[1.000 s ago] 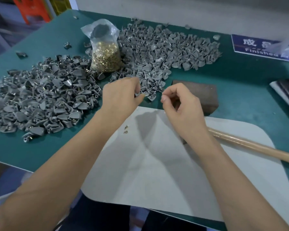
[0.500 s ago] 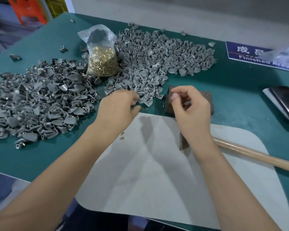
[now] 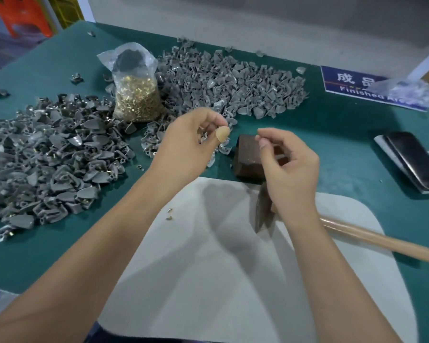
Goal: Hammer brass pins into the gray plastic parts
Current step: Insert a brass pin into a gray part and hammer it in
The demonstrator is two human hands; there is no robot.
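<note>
My left hand (image 3: pixel 191 147) hovers at the near edge of the back pile of gray plastic parts (image 3: pixel 230 85), fingers curled round one gray part (image 3: pixel 204 135); its thumb wears a plaster. My right hand (image 3: pixel 289 167) is above the dark brown block (image 3: pixel 247 157), thumb and forefinger pinched on what looks like a tiny brass pin, barely visible. The hammer lies on the white pad (image 3: pixel 208 280): metal head (image 3: pixel 261 211) beside my right wrist, wooden handle (image 3: pixel 377 241) running right. A clear bag of brass pins (image 3: pixel 136 100) stands between the piles.
A second, wider pile of gray parts (image 3: pixel 47 154) covers the left of the green table. Two loose brass pins (image 3: pixel 169 214) lie on the pad's left edge. A dark phone (image 3: pixel 416 159) lies at the right, a blue sign (image 3: pixel 352 82) behind it.
Both hands have come off the pile's edge and risen slightly. My left hand has turned so its thumb shows, with a gray part in its fingers. My right hand has drifted right over the block.
</note>
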